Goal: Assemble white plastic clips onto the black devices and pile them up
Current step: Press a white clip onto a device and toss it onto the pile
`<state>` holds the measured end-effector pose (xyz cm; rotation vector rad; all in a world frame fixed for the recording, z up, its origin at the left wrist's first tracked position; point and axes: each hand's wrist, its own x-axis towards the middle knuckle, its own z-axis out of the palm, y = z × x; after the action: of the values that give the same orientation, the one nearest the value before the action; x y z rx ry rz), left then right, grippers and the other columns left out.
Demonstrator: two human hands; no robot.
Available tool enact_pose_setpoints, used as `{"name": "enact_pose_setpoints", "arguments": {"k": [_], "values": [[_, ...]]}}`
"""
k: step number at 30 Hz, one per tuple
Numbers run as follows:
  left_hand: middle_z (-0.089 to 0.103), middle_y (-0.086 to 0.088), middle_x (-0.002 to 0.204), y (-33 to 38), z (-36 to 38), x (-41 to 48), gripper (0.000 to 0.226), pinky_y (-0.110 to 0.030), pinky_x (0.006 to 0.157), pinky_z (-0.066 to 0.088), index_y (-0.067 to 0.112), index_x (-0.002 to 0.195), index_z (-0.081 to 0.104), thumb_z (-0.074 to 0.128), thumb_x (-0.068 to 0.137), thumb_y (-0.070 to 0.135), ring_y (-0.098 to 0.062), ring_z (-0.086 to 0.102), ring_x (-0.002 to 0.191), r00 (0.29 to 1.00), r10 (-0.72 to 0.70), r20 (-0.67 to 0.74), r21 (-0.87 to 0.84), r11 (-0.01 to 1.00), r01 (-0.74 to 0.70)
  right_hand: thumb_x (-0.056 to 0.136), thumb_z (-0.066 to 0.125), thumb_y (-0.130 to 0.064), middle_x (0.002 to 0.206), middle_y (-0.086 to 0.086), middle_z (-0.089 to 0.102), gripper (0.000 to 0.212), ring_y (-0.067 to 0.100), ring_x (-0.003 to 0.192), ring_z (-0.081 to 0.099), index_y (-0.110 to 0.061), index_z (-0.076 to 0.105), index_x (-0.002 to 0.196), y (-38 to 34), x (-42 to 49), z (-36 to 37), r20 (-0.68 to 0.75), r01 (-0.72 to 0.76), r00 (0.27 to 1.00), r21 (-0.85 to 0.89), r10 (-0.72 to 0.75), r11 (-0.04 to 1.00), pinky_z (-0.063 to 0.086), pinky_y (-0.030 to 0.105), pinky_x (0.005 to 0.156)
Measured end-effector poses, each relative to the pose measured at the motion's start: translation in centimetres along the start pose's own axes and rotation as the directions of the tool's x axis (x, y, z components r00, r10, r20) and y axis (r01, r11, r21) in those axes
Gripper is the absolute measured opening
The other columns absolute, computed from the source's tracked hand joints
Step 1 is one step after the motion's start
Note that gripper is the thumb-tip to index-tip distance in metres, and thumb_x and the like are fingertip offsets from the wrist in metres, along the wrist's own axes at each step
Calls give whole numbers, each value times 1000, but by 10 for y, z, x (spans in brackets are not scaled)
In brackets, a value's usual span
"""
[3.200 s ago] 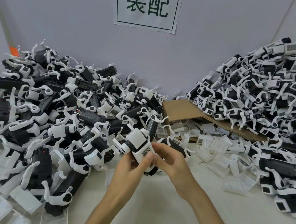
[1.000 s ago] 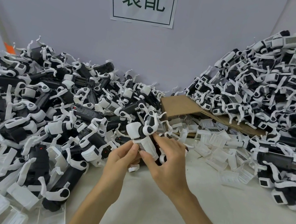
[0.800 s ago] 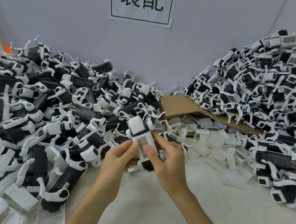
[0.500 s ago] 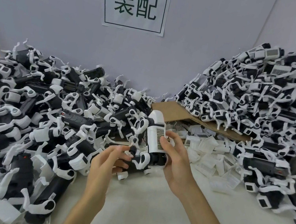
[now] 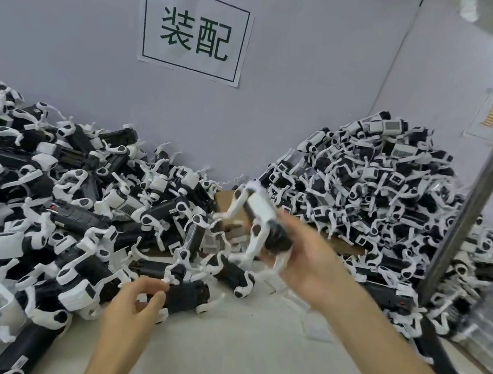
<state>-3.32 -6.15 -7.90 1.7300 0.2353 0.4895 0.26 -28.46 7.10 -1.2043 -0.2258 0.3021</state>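
My right hand [image 5: 305,256] holds a black device with white clips fitted [image 5: 257,220], raised above the table and tilted toward the tall pile of black-and-white devices [image 5: 376,187] at the right; the hand is motion-blurred. My left hand [image 5: 133,304] hangs low near the table with fingers loosely curled and holds nothing, its fingertips close to a black device [image 5: 187,295] lying at the edge of the wide left pile [image 5: 46,189].
A cardboard piece [image 5: 223,202] lies between the piles at the wall. A grey metal post [image 5: 489,178] slants up at the right. A paper sign [image 5: 195,30] hangs on the wall. The pale tabletop [image 5: 244,362] lies in front.
My left hand has let go of the device and dropped toward the left pile. My right hand has carried the device up and right toward the tall pile. The view has turned right.
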Motion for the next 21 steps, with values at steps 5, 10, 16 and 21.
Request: {"name": "enact_pose_setpoints", "arguments": {"k": [5, 10, 16, 21], "values": [[63, -4, 108, 2, 0, 0, 21, -30, 65, 43, 19, 88, 70, 59, 96, 3, -22, 58, 71, 1000, 14, 19, 62, 998, -15, 106, 38, -42, 142, 19, 55, 52, 31, 127, 57, -8, 42, 144, -209, 82, -18, -512, 402, 753, -139, -413, 905, 36, 44, 111], [65, -5, 105, 3, -3, 1, 21, -26, 61, 41, 19, 86, 71, 59, 97, 5, -18, 61, 71, 999, 5, 43, 109, 994, -10, 103, 39, -20, 114, 9, 68, 32, 23, 98, 66, -6, 59, 124, -170, 108, -20, -410, 120, 581, -811, -703, 572, 52, 33, 82], [71, 10, 84, 6, -1, -10, 22, -33, 74, 52, 35, 84, 70, 69, 91, 14, -9, 66, 75, 996, 48, 74, 253, 965, -66, 98, 59, -18, 124, -5, 65, 26, 6, 105, 56, -18, 65, 123, 20, 92, -22, -33, 132, 906, -925, -422, 355, 46, 26, 96], [67, 17, 86, 9, 0, -12, 29, -25, 72, 46, 45, 82, 62, 71, 89, 19, 4, 61, 77, 995, 50, 88, 351, 933, -78, 94, 60, -50, 147, -7, 46, 57, 14, 132, 45, -28, 47, 145, 120, 74, -32, 14, 41, 991, -980, -133, 197, 38, 39, 110]]}}
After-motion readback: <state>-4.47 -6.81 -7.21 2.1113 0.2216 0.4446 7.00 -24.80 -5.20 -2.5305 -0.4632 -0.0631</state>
